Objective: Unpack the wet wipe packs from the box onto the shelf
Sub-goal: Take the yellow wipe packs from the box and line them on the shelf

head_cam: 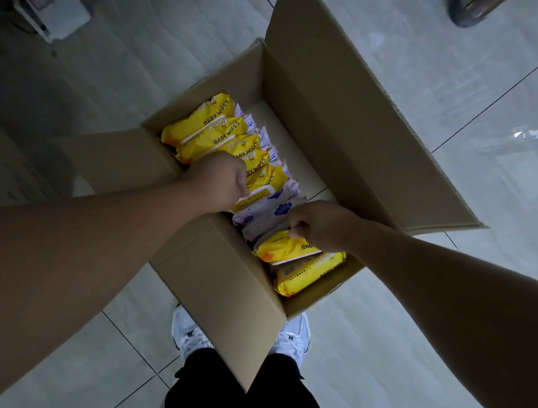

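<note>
While hands [218, 175] grip packs [285, 248], a box flap [221, 296] overlaps sneakers [187, 329].

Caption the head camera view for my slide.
Left hand grips one yellow pack, right hand a nearer yellow pack, inside the open cardboard box.

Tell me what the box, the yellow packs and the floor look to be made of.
Box: brown cardboard, probably corrugated, matte; stiff flaps folded at creases. Yellow packs: soft plastic film, slightly glossy; wrinkled, printed, with crimped ends. Floor: probably glazed ceramic or stone tile; grout lines and bright reflections.
</note>
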Motion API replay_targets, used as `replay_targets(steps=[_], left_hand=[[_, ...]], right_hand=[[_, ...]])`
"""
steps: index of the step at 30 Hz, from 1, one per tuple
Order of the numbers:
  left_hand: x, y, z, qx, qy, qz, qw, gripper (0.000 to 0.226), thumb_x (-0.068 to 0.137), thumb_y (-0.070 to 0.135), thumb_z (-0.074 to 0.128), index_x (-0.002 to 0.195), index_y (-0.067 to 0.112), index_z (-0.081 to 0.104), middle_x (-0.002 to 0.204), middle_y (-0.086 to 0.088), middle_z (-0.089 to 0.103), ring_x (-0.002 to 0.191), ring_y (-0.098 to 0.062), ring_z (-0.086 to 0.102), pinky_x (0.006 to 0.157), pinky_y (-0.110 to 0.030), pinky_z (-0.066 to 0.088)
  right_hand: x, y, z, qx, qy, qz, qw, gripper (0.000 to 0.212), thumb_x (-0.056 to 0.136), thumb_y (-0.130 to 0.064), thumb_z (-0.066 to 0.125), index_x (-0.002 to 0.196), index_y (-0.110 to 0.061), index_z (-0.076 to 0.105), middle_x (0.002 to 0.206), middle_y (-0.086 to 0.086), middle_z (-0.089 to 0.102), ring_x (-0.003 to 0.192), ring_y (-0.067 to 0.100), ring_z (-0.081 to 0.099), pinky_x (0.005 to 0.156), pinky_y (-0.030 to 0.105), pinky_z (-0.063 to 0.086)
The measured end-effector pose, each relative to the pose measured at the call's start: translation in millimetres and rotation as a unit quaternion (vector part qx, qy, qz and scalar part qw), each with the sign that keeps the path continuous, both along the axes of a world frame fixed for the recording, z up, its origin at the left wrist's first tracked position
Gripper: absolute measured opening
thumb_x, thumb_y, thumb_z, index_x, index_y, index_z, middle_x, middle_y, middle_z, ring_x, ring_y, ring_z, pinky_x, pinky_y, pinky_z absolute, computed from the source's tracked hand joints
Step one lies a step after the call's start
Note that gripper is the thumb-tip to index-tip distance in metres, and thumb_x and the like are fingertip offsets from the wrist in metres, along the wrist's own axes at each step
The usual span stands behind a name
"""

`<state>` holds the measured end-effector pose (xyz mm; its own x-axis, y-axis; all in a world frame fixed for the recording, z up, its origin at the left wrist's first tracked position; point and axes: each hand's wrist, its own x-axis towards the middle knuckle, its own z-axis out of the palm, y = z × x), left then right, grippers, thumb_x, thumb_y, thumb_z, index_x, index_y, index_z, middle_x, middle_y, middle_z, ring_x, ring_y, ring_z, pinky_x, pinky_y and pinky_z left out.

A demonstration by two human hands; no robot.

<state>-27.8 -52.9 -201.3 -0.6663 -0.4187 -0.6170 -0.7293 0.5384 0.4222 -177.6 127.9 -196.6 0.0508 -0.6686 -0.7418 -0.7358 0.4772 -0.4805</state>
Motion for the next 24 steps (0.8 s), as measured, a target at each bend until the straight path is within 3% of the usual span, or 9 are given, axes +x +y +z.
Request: replay_targets(steps=[4,8,10,12,14,17,21,24], left_hand=[[-6,-9,34,0.031,0.053,0.005,0.998,0.025,0.086,0.023,0.077,0.077,0.004,0.063,0.071,0.002,0.06,0.068,-0.005,0.05,0.062,-0.027,0.041],[-24,-21,103,0.041,0.083,-0.013,0.996,0.022,0.082,0.025,0.08,0.075,0.013,0.062,0.069,0.005,0.059,0.064,-0.009,0.052,0.059,-0.028,0.038],[-32,-29,144,0.046,0.099,-0.018,0.994,0.022,0.081,0.024,0.081,0.073,0.016,0.062,0.068,0.007,0.06,0.064,-0.007,0.054,0.061,-0.028,0.042],[-40,-37,192,0.052,0.12,-0.014,0.991,0.023,0.08,0.024,0.081,0.071,0.019,0.06,0.073,0.006,0.065,0.074,-0.011,0.063,0.067,-0.031,0.049],[-47,-44,247,0.047,0.133,-0.022,0.99,0.022,0.081,0.024,0.08,0.072,0.018,0.061,0.074,0.006,0.065,0.072,-0.009,0.062,0.066,-0.028,0.046],[-54,-56,334,0.029,0.141,-0.035,0.989,0.02,0.082,0.026,0.079,0.074,0.02,0.062,0.07,0.009,0.062,0.064,0.0,0.055,0.058,-0.016,0.039],[-54,-69,448,0.023,0.16,-0.024,0.987,0.02,0.081,0.027,0.079,0.072,0.023,0.061,0.068,0.018,0.064,0.061,0.0,0.056,0.06,-0.026,0.044],[-47,-74,542,0.019,0.173,-0.029,0.984,0.023,0.082,0.026,0.078,0.069,0.027,0.059,0.064,0.022,0.06,0.061,-0.001,0.053,0.063,-0.029,0.045]], right_hand=[[-13,-6,41,0.022,-0.019,-0.04,0.999,0.018,0.098,-0.03,0.061,0.09,-0.014,0.062,0.076,-0.007,0.05,0.069,0.006,0.047,0.057,0.018,0.033],[-29,-13,112,0.029,-0.036,-0.103,0.994,0.018,0.096,-0.033,0.063,0.087,-0.018,0.065,0.075,-0.008,0.054,0.076,0.011,0.053,0.067,0.028,0.042],[-38,-17,157,0.031,-0.044,-0.138,0.989,0.018,0.096,-0.034,0.063,0.084,-0.021,0.063,0.073,-0.01,0.054,0.07,0.007,0.052,0.065,0.025,0.043],[-46,-21,204,0.02,-0.059,-0.167,0.984,0.022,0.097,-0.032,0.063,0.076,-0.023,0.058,0.067,-0.01,0.052,0.061,0.003,0.049,0.055,0.017,0.039],[-52,-25,253,0.007,-0.071,-0.197,0.978,0.024,0.097,-0.029,0.063,0.074,-0.024,0.058,0.066,-0.011,0.052,0.058,0.0,0.048,0.053,0.013,0.04],[-64,-34,332,-0.021,-0.098,-0.234,0.967,0.02,0.091,-0.035,0.066,0.072,-0.027,0.065,0.067,-0.014,0.059,0.065,0.003,0.055,0.068,0.026,0.049],[-76,-41,453,-0.06,-0.117,-0.237,0.963,0.026,0.098,-0.024,0.064,0.072,-0.022,0.064,0.061,-0.017,0.06,0.058,-0.004,0.054,0.061,0.018,0.044],[-79,-45,543,-0.098,-0.111,-0.216,0.965,0.023,0.098,-0.025,0.064,0.076,-0.02,0.062,0.069,-0.005,0.055,0.062,0.007,0.049,0.061,0.025,0.042]])
